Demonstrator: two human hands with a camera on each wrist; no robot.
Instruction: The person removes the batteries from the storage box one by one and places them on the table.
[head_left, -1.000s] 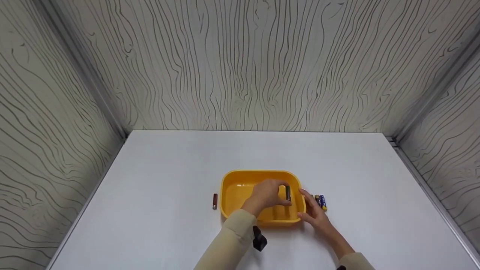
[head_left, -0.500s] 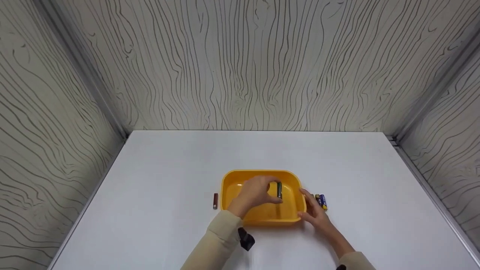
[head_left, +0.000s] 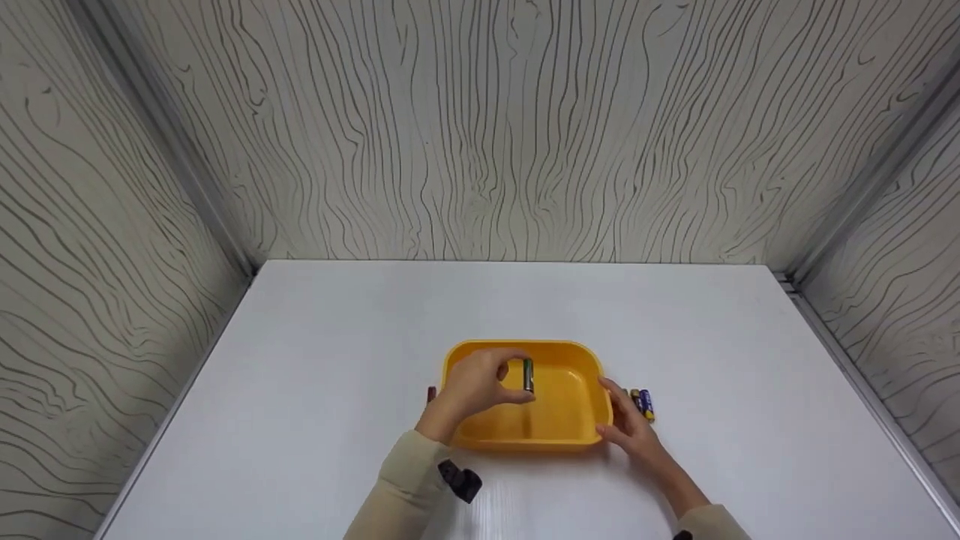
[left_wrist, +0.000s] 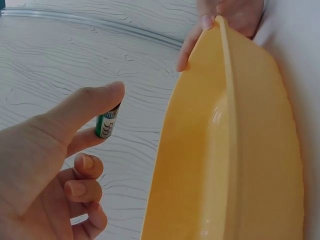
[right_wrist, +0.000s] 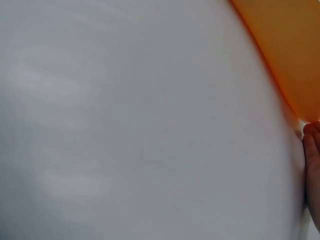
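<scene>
My left hand (head_left: 476,382) pinches a green-and-silver battery (head_left: 528,375) between thumb and forefinger, above the yellow plastic basin (head_left: 566,442). In the left wrist view the battery (left_wrist: 106,123) is apart from the basin's wall, and the other fingers curl loosely below it. My right hand (head_left: 634,431) holds the basin's right end, with thumb and fingertips at the rim. Just outside the basin on the left lies a red battery (head_left: 431,394), partly hidden by the left hand. Beside the right hand lie blue-and-yellow batteries (head_left: 646,405), some of them partly covered by the fingers.
The white tabletop (head_left: 337,337) runs back to a wood-grain-patterned panel (head_left: 480,150). Similar panels stand at both sides, with metal rails (head_left: 862,405) along the edges. A black wrist device (head_left: 460,481) sits at the left sleeve.
My left hand has moved left over the basin with the battery, and its forearm now covers part of the red battery. The right hand and the basin stay in place.
</scene>
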